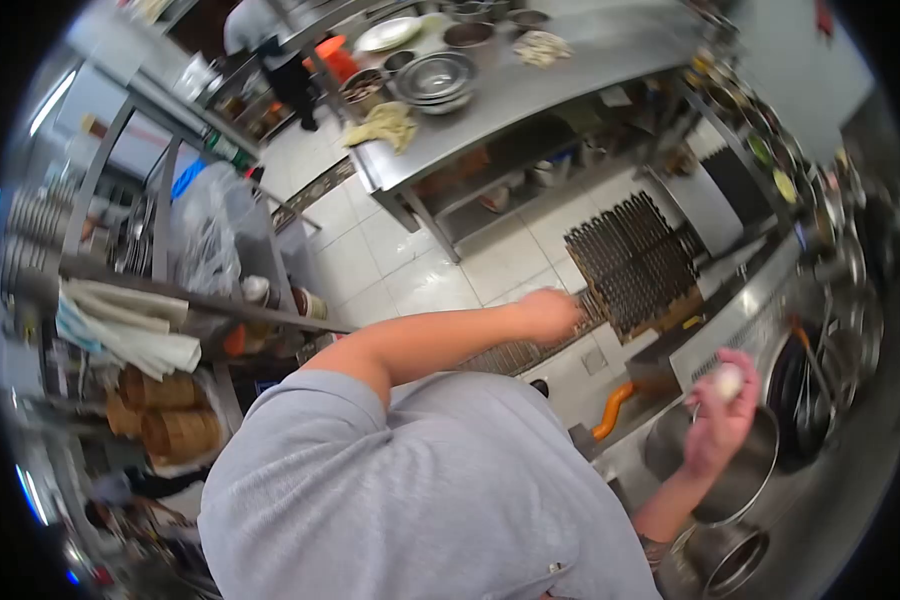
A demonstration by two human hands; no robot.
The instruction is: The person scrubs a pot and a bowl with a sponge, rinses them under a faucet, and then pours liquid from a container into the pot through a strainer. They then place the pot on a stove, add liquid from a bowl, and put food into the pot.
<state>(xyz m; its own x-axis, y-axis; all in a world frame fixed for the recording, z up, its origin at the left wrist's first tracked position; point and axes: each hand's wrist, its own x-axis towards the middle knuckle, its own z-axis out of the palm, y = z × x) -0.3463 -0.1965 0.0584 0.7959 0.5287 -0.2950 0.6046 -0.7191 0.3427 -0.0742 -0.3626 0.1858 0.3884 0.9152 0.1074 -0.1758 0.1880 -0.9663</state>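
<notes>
Egg (729, 381), light and fragile, pinched in my right hand (720, 418) over the steel pot (752, 478); gentle grip round its middle. Left hand (550, 313) is blurred, can't tell its fingers.

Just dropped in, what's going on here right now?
A person in a grey shirt works in a kitchen. Their right hand holds a small white round thing, perhaps an egg, over a metal bowl. Their left hand is raised out in front, blurred; whether it holds anything is unclear.
</notes>
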